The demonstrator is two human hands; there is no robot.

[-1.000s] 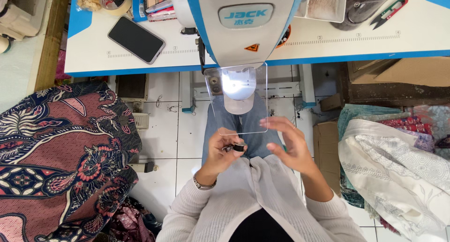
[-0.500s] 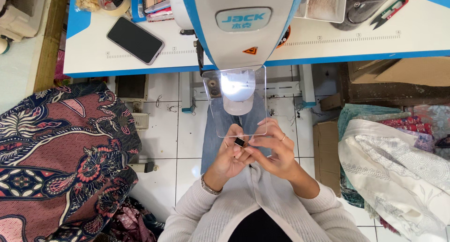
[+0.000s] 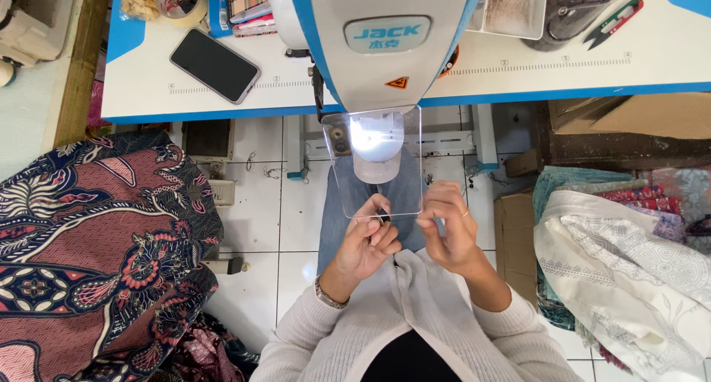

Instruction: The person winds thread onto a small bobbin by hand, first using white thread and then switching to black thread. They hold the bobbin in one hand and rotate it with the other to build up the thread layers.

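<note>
Both hands drifted apart a bit again, up under the clear guard [image 3: 374,163]; left hand [image 3: 366,241] grip is pinched on a small dark bobbin [image 3: 383,218], right hand [image 3: 448,223] fingers pinched together, maybe on thread, can't tell

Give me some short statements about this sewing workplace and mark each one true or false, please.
1. The left hand pinches a small dark object. True.
2. The black smartphone lies on the floor. False: it lies on the white table.
3. The right hand wears a ring. True.
4. The thread snips are in the right hand. False: they lie on the table.
5. The batik fabric is at the picture's left. True.
</note>
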